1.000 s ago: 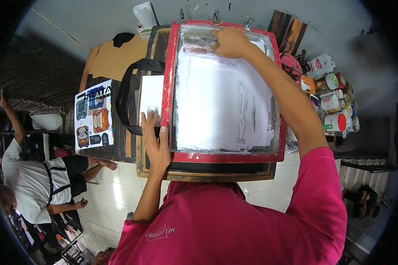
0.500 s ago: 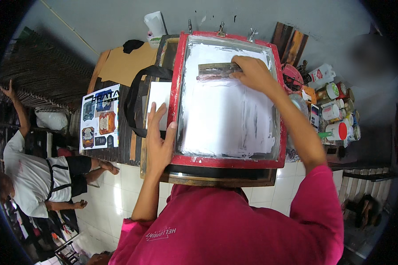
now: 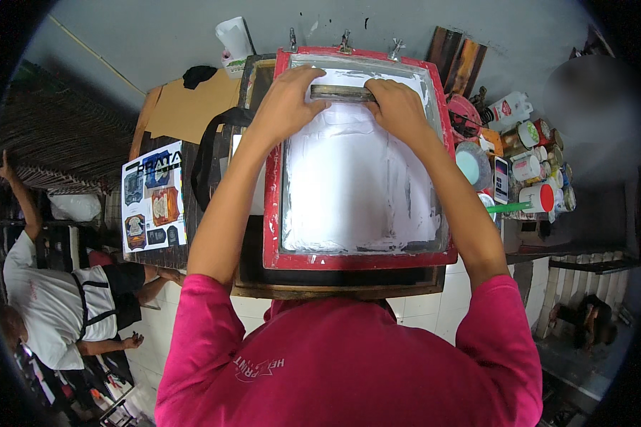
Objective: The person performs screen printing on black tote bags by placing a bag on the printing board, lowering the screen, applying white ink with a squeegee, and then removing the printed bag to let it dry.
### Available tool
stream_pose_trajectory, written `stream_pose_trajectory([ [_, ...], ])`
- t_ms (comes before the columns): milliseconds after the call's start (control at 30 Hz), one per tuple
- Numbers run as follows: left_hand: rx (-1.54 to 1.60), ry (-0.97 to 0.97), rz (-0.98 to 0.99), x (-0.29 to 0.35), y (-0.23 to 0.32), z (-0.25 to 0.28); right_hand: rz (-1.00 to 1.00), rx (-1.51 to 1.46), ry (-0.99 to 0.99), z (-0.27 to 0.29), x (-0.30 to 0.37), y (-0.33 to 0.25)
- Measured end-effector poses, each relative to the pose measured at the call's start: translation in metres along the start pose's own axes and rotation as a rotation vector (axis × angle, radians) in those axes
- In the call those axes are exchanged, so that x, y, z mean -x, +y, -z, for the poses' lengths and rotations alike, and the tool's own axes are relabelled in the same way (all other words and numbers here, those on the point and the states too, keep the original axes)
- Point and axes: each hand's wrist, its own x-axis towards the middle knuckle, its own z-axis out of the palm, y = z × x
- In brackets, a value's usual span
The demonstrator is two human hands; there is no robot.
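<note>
A red-framed printing screen (image 3: 272,220) lies in front of me, its mesh smeared with white ink. Across the far part of the mesh stands a wooden-handled squeegee (image 3: 340,93), roughly level from left to right. My left hand (image 3: 290,103) is closed on its left end, thumb on the near side. On the right end, my right hand (image 3: 397,107) grips it the same way. White ink (image 3: 345,122) lies in a ridged patch just on the near side of the squeegee. The blade's lower edge is hidden from me.
Metal clamps (image 3: 345,41) stand at the screen's far edge. To the right are paint jars (image 3: 525,168), a phone (image 3: 501,179) and a green-handled tool (image 3: 509,208). A printed sheet (image 3: 153,197), a black strap (image 3: 210,160) and cardboard (image 3: 192,107) lie left. Another person (image 3: 64,299) is far left.
My left hand has left the screen's left edge and taken hold of the squeegee's left end. The squeegee has moved slightly away from me and been tilted more upright.
</note>
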Motion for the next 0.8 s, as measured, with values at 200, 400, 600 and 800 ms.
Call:
stream_pose_trajectory([
  [200, 0.014, -0.19, 0.138, -0.025, -0.014, -0.016, -0.157, 0.095, -0.106, -0.013, -0.014, 0.003],
  [400, 0.057, -0.155, 0.152, 0.001, -0.006, -0.013, -0.155, 0.091, -0.206, 0.001, -0.003, -0.016],
  [600, 0.002, -0.077, 0.064, 0.04, 0.009, -0.016, -0.142, 0.079, -0.179, 0.005, 0.029, -0.04],
  [800, 0.007, -0.096, 0.084, 0.073, 0.035, -0.009, -0.132, 0.043, -0.142, 0.008, 0.061, -0.061],
])
